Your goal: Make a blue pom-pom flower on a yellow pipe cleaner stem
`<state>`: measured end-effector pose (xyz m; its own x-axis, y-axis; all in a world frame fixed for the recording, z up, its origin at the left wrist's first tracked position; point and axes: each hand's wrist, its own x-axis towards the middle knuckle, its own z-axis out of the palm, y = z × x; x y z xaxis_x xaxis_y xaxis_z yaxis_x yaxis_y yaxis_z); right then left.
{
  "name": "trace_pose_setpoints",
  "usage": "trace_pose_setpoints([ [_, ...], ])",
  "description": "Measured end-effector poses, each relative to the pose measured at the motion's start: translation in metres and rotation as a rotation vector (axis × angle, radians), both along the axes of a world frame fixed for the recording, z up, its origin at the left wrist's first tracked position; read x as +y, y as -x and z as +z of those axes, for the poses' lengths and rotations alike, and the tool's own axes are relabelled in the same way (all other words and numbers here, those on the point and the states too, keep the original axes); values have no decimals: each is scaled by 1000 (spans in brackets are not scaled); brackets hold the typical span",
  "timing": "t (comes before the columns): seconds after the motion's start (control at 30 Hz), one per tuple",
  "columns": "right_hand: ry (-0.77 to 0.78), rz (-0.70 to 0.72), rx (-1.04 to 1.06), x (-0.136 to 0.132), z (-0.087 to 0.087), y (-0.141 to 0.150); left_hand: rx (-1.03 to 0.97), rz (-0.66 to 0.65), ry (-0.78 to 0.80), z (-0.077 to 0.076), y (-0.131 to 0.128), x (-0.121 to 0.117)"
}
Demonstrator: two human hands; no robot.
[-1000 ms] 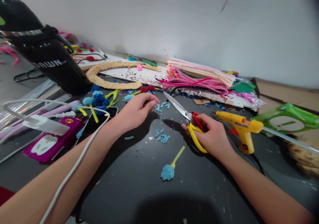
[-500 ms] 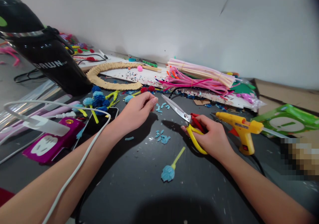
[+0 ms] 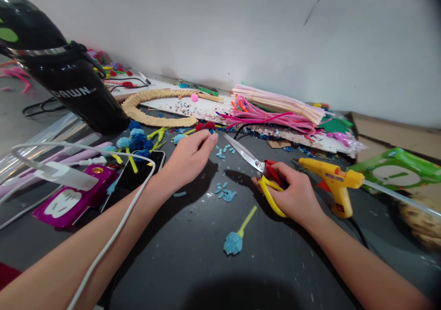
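Note:
My right hand (image 3: 292, 188) is closed round the yellow and red handles of a pair of scissors (image 3: 248, 156). The silver blades look closed and point up and left. My left hand (image 3: 193, 156) hovers left of the blade tips, thumb and fingers pinched together; whatever it may hold is hidden. Between the hands lie small light-blue cut pieces (image 3: 226, 194), with more pieces (image 3: 222, 152) near the blade tips. Closer to me rests a light-blue flower (image 3: 233, 243) with a yellow-green stem, touched by neither hand.
A yellow glue gun (image 3: 330, 177) lies right of my right hand, beside a green packet (image 3: 396, 170). Pink pipe cleaner bundles (image 3: 272, 112) are at the back. On the left are a black bottle (image 3: 79, 85), blue flowers (image 3: 138, 140), a purple power strip (image 3: 76, 200) and a white cable (image 3: 113, 236).
The view has shifted slightly, so everything sits a little lower in it. Both hands keep nearly the same pose, and the scissors stay in my right hand.

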<state>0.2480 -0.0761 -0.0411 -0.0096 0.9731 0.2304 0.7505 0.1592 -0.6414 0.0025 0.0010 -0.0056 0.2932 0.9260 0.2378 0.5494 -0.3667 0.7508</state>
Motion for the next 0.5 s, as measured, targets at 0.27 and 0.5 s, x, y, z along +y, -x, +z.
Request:
trace_pose_setpoints([
  [0.27,4,20,-16,-1,0,0,-200,32,15,1,-4,-3],
  [0.5,4,10,20,0,-2,-1,-307,-17,85,-1,-6,-3],
])
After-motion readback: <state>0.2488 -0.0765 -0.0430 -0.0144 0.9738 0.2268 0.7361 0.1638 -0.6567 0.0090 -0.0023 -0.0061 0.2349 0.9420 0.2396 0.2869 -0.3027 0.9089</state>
